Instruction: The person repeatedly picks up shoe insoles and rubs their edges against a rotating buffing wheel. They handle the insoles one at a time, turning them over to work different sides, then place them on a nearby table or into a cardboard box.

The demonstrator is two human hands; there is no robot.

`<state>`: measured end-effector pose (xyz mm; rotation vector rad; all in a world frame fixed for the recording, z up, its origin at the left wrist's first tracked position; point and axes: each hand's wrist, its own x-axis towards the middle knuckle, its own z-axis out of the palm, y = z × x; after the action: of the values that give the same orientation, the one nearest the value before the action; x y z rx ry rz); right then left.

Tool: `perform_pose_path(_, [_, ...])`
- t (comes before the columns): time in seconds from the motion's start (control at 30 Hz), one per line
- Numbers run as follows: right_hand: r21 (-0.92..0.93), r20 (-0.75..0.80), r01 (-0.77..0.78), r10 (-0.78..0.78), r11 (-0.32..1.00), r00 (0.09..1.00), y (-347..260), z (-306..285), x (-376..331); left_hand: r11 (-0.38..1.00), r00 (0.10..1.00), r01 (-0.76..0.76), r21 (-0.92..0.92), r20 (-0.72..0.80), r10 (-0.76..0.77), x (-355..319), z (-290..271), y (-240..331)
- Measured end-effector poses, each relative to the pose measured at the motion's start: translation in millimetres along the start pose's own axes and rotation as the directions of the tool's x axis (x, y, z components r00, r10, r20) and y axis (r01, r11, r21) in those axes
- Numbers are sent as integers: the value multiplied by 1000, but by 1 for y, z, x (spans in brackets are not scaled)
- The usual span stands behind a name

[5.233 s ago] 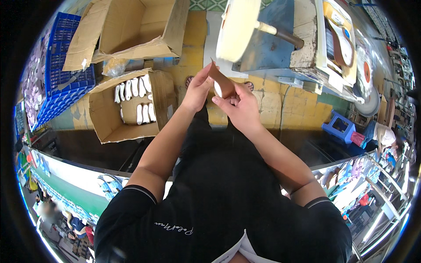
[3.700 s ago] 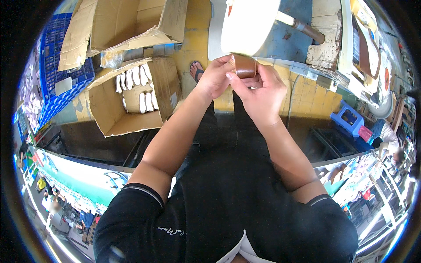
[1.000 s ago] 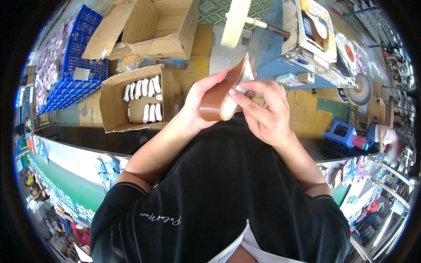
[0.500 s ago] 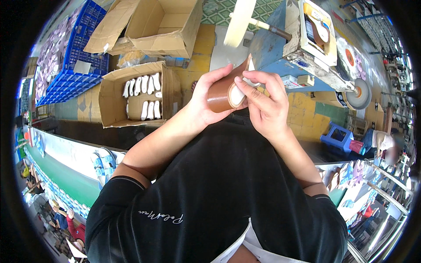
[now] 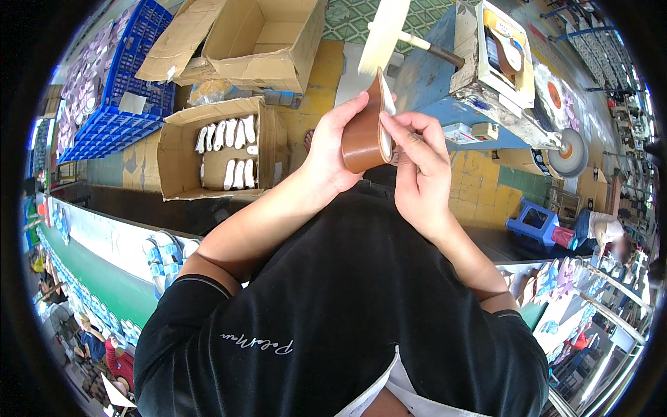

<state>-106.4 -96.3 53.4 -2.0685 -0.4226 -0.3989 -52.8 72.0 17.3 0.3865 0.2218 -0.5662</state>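
Note:
A brown wedge shoe sole [image 5: 364,142] with a whitish inner face is held up in front of my chest. My left hand [image 5: 329,147] wraps its heel end from the left, thumb along the upper part. From the other side, my right hand [image 5: 424,164] pinches the sole's edge between thumb and fingers. The sole's narrow end points up and away. Its white face is turned to the right and shows only as a thin strip. Some fingertips of both hands are hidden behind the sole.
An open cardboard box [image 5: 272,149] with several white sole pieces stands ahead left, a larger box [image 5: 267,66] behind it. A blue crate [image 5: 149,59] is far left. Ahead right is a blue machine [image 5: 431,80] with a pale wheel [image 5: 384,35] and a grey wheel [image 5: 570,149].
The sole has been turned, so its white face now points more to the right and its tip is higher. My right fingers have shifted along its edge.

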Motion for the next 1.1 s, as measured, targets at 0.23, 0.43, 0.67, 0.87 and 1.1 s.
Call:
perform_pose_path(0.23, [142,-8,-67,69,988,998,-2,6,-2,990,992,-107,88,-56,112,1,4,-2])
perform_pose_path(0.43, [122,1,-48,49,991,999,-5,9,-1,983,984,-168,78,-38,172,2,4,-1])
perform_pose_path(0.67, [145,26,-60,57,988,998,-6,8,1,956,968,-250,154,3,252,3,8,-1])
perform_pose_path(0.87, [299,105,-143,116,943,988,-4,12,0,962,972,-236,141,32,233,3,4,4])
perform_pose_path(1.1, [300,235,-261,194,918,952,-6,7,-4,964,975,-220,148,1,222,6,-2,8])
